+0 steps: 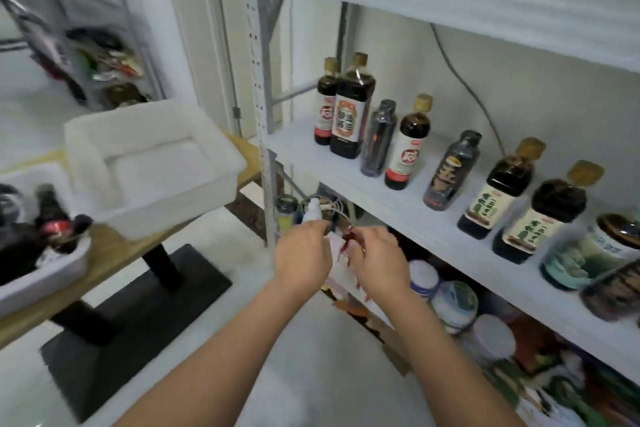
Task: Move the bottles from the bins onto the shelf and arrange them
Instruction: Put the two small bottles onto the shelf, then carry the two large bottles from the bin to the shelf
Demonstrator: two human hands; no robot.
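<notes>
Both of my hands hold one white bottle (337, 246) with a red pattern, just below the front edge of the shelf (398, 215). My left hand (303, 253) grips its upper end near the white cap. My right hand (375, 258) grips its body. Several dark sauce bottles stand in a row on the shelf, among them a large one (351, 107) at the back left and two with green labels (493, 191). A white bin (152, 163) stands on the table with nothing showing inside. A second bin (45, 274) at the left holds dark bottles (52, 218).
A wooden table (110, 253) on a black base (138, 315) stands to my left. Jars and tubs (450, 302) crowd the lower shelf level. The shelf's upright post (259, 80) rises between table and shelf. Jars (588, 246) fill the shelf's right end.
</notes>
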